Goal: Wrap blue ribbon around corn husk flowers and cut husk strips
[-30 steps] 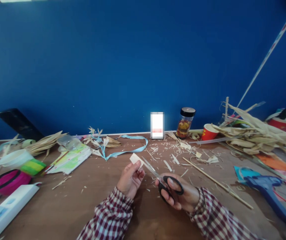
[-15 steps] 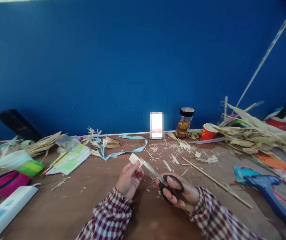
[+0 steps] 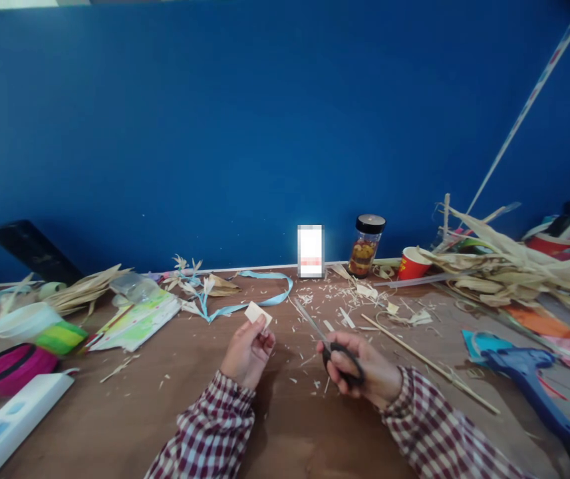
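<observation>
My left hand (image 3: 249, 351) pinches a small cream-coloured piece of husk or paper (image 3: 257, 315) between thumb and fingers, held just above the table. To its right, my right hand (image 3: 360, 369) is closed around black-handled scissors (image 3: 314, 320). Their blades point up and to the left, look shut, and are apart from the cream piece. Thin pale clippings (image 3: 309, 293) lie scattered beyond and between my hands. A thin wooden stick (image 3: 429, 362) rests on the table right of the scissors.
A blue glue gun (image 3: 529, 372) lies at the right, below a heap of dried husks (image 3: 514, 259). A lidded jar (image 3: 366, 246) and a red cup (image 3: 412, 264) stand at the back. Blue ribbon (image 3: 255, 303) curls behind my left hand. A white power strip (image 3: 25, 419) sits left.
My hands have moved apart: the left one went slightly left with the cream piece, the right one slightly right. The scissor blades have come away from the piece and closed.
</observation>
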A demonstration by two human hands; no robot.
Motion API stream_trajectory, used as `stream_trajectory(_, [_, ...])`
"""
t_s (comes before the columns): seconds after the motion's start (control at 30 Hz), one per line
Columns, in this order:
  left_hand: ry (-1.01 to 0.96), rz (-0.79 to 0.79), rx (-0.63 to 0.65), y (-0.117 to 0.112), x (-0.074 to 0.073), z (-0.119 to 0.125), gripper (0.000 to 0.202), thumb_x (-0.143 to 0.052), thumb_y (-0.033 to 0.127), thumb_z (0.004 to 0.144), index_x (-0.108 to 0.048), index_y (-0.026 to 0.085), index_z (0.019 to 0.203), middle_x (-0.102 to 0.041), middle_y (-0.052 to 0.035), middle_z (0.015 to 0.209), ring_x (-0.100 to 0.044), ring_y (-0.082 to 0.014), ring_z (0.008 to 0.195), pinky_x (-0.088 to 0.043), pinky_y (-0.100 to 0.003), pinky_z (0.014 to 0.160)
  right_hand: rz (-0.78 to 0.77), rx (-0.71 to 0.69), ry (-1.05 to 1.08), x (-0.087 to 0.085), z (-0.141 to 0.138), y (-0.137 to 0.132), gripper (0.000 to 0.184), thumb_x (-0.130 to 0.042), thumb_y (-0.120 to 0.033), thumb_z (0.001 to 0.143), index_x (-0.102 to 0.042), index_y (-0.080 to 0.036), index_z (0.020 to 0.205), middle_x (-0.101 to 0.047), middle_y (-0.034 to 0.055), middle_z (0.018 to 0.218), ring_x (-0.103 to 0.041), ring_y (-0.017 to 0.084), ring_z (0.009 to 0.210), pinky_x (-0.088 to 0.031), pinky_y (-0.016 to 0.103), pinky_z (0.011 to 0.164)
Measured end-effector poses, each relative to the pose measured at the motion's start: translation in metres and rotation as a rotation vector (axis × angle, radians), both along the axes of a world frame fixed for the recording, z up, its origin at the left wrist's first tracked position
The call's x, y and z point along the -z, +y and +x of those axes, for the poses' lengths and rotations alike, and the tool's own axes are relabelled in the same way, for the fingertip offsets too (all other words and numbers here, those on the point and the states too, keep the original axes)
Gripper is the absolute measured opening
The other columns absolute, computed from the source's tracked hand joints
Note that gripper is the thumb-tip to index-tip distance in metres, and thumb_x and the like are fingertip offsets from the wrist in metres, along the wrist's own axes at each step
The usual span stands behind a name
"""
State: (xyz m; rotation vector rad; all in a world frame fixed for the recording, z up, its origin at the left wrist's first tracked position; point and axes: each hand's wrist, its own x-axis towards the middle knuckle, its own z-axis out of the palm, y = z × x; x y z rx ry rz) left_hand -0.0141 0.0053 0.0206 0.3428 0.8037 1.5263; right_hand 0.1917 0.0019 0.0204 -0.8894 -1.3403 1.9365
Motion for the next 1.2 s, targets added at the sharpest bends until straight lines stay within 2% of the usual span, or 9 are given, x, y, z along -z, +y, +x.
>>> stream_trajectory(0.2, [-0.066, -0.092, -0.182, 0.007, -0.003, -0.010, 0.010, -0.057, 0.008, 0.075, -0.056, 0.014, 0.067, -0.053, 0.0049, 0.053, -0.050, -0.0033, 0.045, -0.048, -0.015, 0.048, 0.748, 0.121, -0.781, 0.005, -0.004, -0.005, 0.026, -0.063, -0.022, 0.067, -0.063, -0.023, 0.093, -0.063, 0.0017, 0.076, -0.057, 0.017, 0.071, -0.043, 0.030, 0.067])
stream_trajectory(0.33, [-0.039, -0.082, -0.214, 0.005, -0.008, -0.011, 0.010, -0.053, 0.006, 0.076, -0.058, 0.013, 0.070, -0.056, 0.0031, 0.059, -0.050, -0.0033, 0.046, -0.048, -0.015, 0.048, 0.935, -0.004, -0.944, -0.009, -0.006, -0.018, 0.029, -0.067, -0.025, 0.062, -0.068, -0.024, 0.091, -0.058, 0.0063, 0.095, -0.052, 0.022, 0.089, -0.039, 0.031, 0.075])
stream_trajectory(0.47, [0.009, -0.052, -0.127, 0.003, -0.006, -0.007, 0.011, -0.053, 0.007, 0.075, -0.062, 0.013, 0.077, -0.054, 0.0024, 0.059, -0.049, -0.0037, 0.046, -0.048, -0.015, 0.047, 0.873, -0.211, -0.959, -0.010, -0.008, -0.023, 0.021, -0.069, -0.027, 0.059, -0.069, -0.022, 0.080, -0.056, 0.0010, 0.073, -0.050, 0.014, 0.064, -0.035, 0.023, 0.056])
stream_trajectory(0.57, [0.115, -0.055, -0.065, 0.000, -0.002, 0.000, 0.012, -0.059, 0.008, 0.069, -0.064, 0.012, 0.079, -0.053, 0.0030, 0.056, -0.048, -0.0040, 0.047, -0.046, -0.015, 0.047, 0.715, -0.329, -0.763, -0.001, -0.009, -0.021, 0.036, -0.073, -0.023, 0.054, -0.067, -0.021, 0.089, -0.055, -0.0030, 0.069, -0.045, 0.007, 0.051, -0.032, 0.019, 0.047])
stream_trajectory(0.63, [0.234, -0.068, -0.015, -0.003, 0.000, 0.007, 0.015, -0.065, 0.010, 0.064, -0.065, 0.012, 0.079, -0.055, 0.0028, 0.057, -0.049, -0.0048, 0.048, -0.047, -0.016, 0.049, 0.597, -0.233, -0.617, 0.002, -0.012, -0.019, 0.037, -0.067, -0.023, 0.063, -0.062, -0.020, 0.100, -0.056, -0.0027, 0.069, -0.047, 0.007, 0.051, -0.035, 0.019, 0.048])
stream_trajectory(0.7, [0.364, -0.070, 0.056, -0.006, 0.003, 0.015, 0.019, -0.070, 0.015, 0.061, -0.066, 0.012, 0.079, -0.059, 0.0013, 0.061, -0.050, -0.0060, 0.049, -0.047, -0.018, 0.051, 0.561, -0.001, -0.531, 0.003, -0.015, -0.018, 0.029, -0.059, -0.026, 0.073, -0.059, -0.019, 0.102, -0.058, -0.0011, 0.070, -0.051, 0.009, 0.056, -0.040, 0.020, 0.053])
stream_trajectory(0.83, [0.576, 0.048, 0.243, -0.014, 0.011, 0.025, 0.020, -0.073, 0.025, 0.061, -0.066, 0.012, 0.074, -0.064, -0.0020, 0.063, -0.054, -0.0096, 0.052, -0.043, -0.020, 0.051, 0.694, 0.360, -0.546, 0.002, -0.020, -0.016, 0.023, -0.065, -0.030, 0.069, -0.055, -0.019, 0.088, -0.058, 0.0011, 0.080, -0.053, 0.013, 0.067, -0.042, 0.023, 0.059])
stream_trajectory(1.0, [0.720, 0.143, 0.393, -0.017, 0.018, 0.026, 0.020, -0.072, 0.030, 0.062, -0.065, 0.012, 0.067, -0.064, -0.0038, 0.058, -0.054, -0.0109, 0.050, -0.040, -0.019, 0.049, 0.727, 0.364, -0.595, 0.006, -0.019, -0.015, 0.019, -0.067, -0.030, 0.068, -0.057, -0.020, 0.080, -0.057, 0.0005, 0.074, -0.051, 0.013, 0.063, -0.040, 0.023, 0.055])
stream_trajectory(1.2, [0.779, 0.098, 0.350, -0.016, 0.017, 0.025, 0.021, -0.071, 0.031, 0.062, -0.065, 0.012, 0.068, -0.060, -0.0013, 0.052, -0.053, -0.0097, 0.046, -0.042, -0.019, 0.047, 0.454, 0.265, -0.361, 0.011, -0.019, -0.008, 0.016, -0.056, -0.032, 0.077, -0.057, -0.016, 0.076, -0.055, -0.0016, 0.061, -0.050, 0.010, 0.056, -0.039, 0.021, 0.051])
